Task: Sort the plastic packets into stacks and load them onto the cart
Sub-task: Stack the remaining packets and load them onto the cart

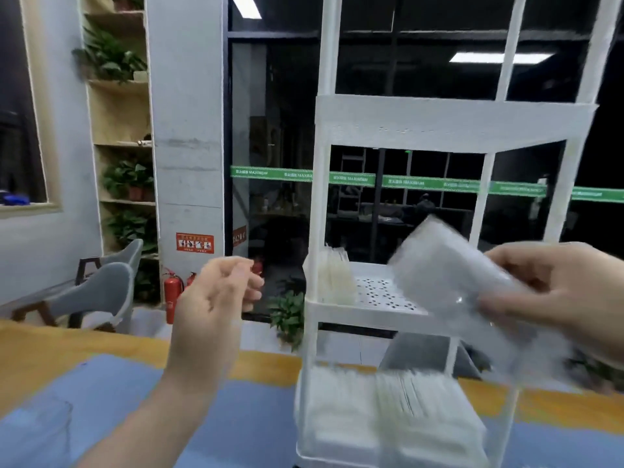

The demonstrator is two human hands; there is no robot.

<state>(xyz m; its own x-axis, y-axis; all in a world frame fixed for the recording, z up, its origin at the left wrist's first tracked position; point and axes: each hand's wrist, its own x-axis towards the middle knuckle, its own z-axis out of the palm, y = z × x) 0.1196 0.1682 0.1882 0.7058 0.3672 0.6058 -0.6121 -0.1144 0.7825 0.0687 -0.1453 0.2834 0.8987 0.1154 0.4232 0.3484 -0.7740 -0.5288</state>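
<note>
A white tiered cart (pixel 452 119) stands on the table in front of me. My right hand (pixel 553 292) grips a stack of clear plastic packets (pixel 445 275), held tilted in front of the cart's middle shelf (pixel 381 292). A few packets (pixel 337 278) stand upright at that shelf's left end. The bottom shelf (pixel 388 413) holds rows of packed white packets. My left hand (pixel 216 298) is raised left of the cart, fingers loosely curled and holding nothing.
The table (pixel 67 346) has a yellow surface with a blue mat (pixel 243 417); a clear packet (pixel 37 430) lies at its lower left. Grey chairs (pixel 101 292), red fire extinguishers (pixel 173 295), a plant shelf (pixel 121 130) and dark glass walls stand behind.
</note>
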